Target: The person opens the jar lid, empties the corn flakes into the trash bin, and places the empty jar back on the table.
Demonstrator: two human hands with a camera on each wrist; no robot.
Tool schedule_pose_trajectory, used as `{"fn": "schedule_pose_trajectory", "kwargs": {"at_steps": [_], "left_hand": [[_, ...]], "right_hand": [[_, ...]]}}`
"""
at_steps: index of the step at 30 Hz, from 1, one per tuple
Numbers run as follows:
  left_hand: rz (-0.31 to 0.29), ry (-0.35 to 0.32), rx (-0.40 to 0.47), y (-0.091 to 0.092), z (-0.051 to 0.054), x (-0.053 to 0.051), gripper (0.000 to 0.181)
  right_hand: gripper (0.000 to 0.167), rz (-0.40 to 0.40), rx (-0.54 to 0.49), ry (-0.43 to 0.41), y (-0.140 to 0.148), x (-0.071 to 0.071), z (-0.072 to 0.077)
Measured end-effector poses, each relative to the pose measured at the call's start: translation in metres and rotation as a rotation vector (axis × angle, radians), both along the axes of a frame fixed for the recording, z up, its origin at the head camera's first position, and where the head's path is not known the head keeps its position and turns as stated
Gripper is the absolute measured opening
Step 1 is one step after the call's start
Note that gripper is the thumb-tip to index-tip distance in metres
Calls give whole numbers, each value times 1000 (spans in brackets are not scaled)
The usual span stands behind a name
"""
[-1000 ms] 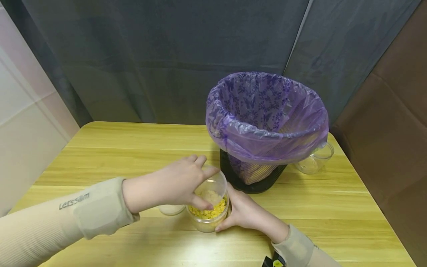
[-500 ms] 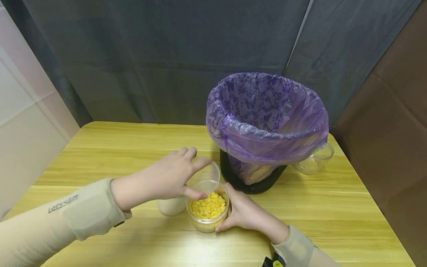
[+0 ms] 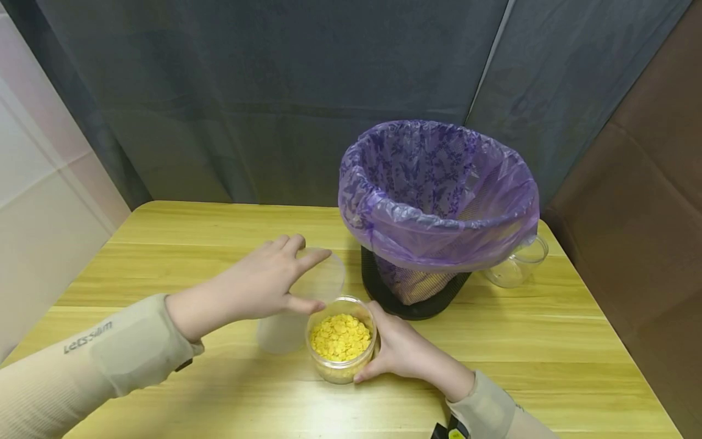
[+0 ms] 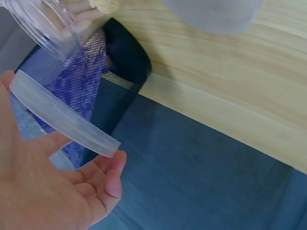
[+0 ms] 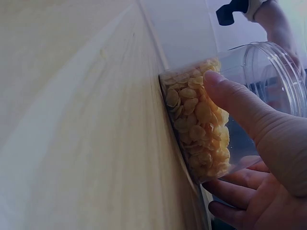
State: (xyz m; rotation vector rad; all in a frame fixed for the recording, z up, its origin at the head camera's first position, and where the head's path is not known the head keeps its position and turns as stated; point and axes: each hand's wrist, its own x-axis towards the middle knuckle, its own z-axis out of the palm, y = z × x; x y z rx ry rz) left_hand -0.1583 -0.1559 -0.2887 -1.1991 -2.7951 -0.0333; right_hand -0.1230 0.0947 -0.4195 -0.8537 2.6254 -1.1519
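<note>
I held lid point(image 4: 64, 117) and jar point(image 3: 336, 371);
my left grip point(image 3: 255, 283) pinched the lid; my right grip point(image 3: 399, 345) clasped the jar of yellow flakes point(image 3: 340, 337) on the counter point(image 3: 526, 366).

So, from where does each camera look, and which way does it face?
Head: on the head, facing forward and down at the table; left hand, right hand and sleeves show.
Left wrist: on it, facing the lid; both hands show.
Right wrist: on it, facing the jar; right hand, left arm show.
Head and right wrist share the jar.
</note>
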Motion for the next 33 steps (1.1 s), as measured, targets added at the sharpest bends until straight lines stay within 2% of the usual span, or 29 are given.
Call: {"fn": "schedule_pose_trajectory", "kwargs": {"at_steps": [9, 18, 24, 33], "left_hand": [[53, -53, 52, -9, -2, -8, 78], [125, -179, 60, -20, -2, -17, 77], [148, -268, 58, -28, -5, -24, 79], [162, -286, 54, -40, -14, -36, 83]], "right_hand": [[106, -6, 13, 13, 0, 0, 0], [104, -18, 23, 3, 0, 1, 1], [102, -23, 21, -1, 0, 2, 2], [103, -16, 21, 9, -1, 2, 2]]}}
